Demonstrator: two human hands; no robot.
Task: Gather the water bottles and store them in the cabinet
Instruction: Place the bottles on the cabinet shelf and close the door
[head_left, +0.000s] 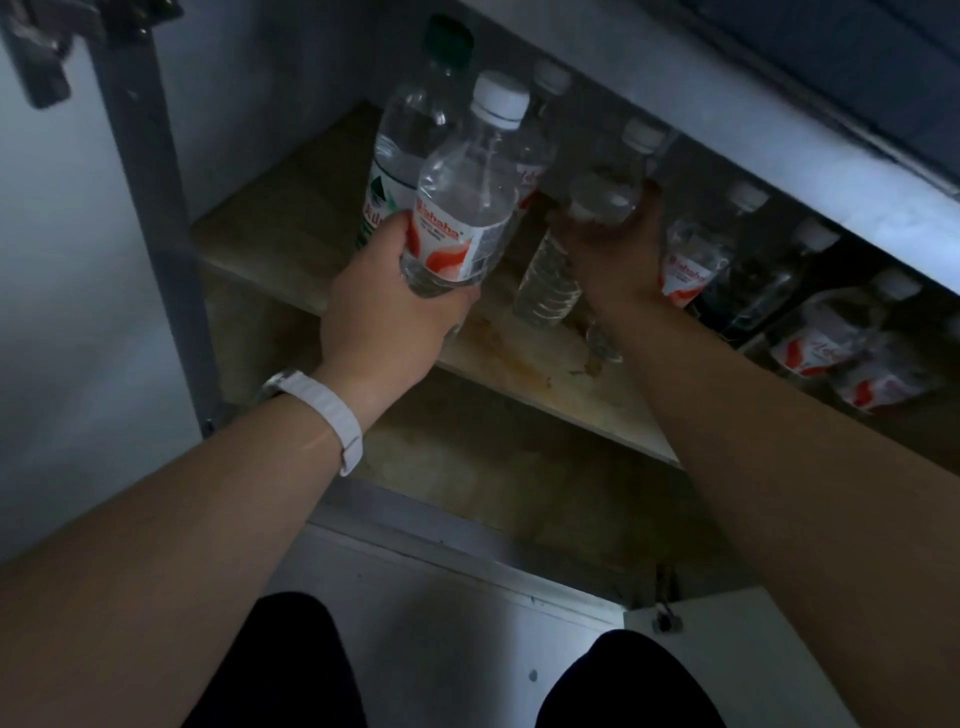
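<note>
My left hand (387, 306) grips a clear water bottle (467, 192) with a white cap and a red-and-white label, held upright over the front of the cabinet shelf (270, 223). My right hand (615, 249) is deeper in the cabinet, wrapped around a clear bottle (605, 197) with a white cap. A taller bottle with a green cap (415, 124) stands behind the left one. A ribbed clear bottle (548, 280) stands between my hands. Several more labelled bottles (688, 265) line the shelf to the right.
The wooden shelf is stained near its front edge (524, 364). A grey cabinet frame post (156, 208) rises on the left. The countertop underside (779, 150) hangs close above the bottles. An open white door (727, 654) is at lower right. My knees (291, 670) are below.
</note>
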